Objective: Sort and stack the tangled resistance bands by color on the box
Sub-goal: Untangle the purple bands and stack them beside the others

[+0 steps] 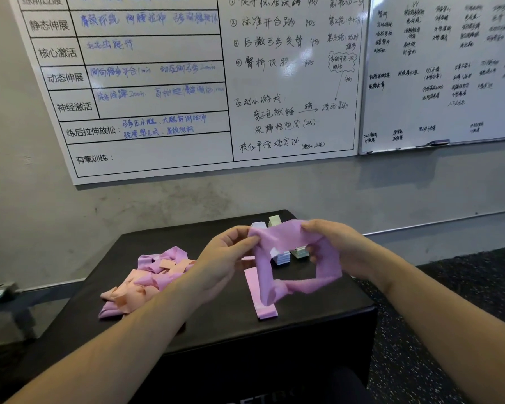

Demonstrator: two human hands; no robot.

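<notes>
Bands part sorted: pink stack [260,295], blue stack [281,257], green stack [301,252] on box [222,330]. Tangled pile [146,282] left. My left hand [228,255], right hand [330,243] pinching pink band [292,258].

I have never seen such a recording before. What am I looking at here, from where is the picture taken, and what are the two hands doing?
There is no machine here. The single picture comes from a camera worn on a person's head, looking forward and down, so you see that person's own arms.

The left hand and the right hand both hold one twisted pink band in the air, pinching its upper edge.

Below is a black box. On it lie a tangled pile of pink and peach bands at the left, a flat pink stack in the middle, and two small stacks behind the held band, one pale blue-white, one pale green.

On the wall hang whiteboards with handwriting.
</notes>
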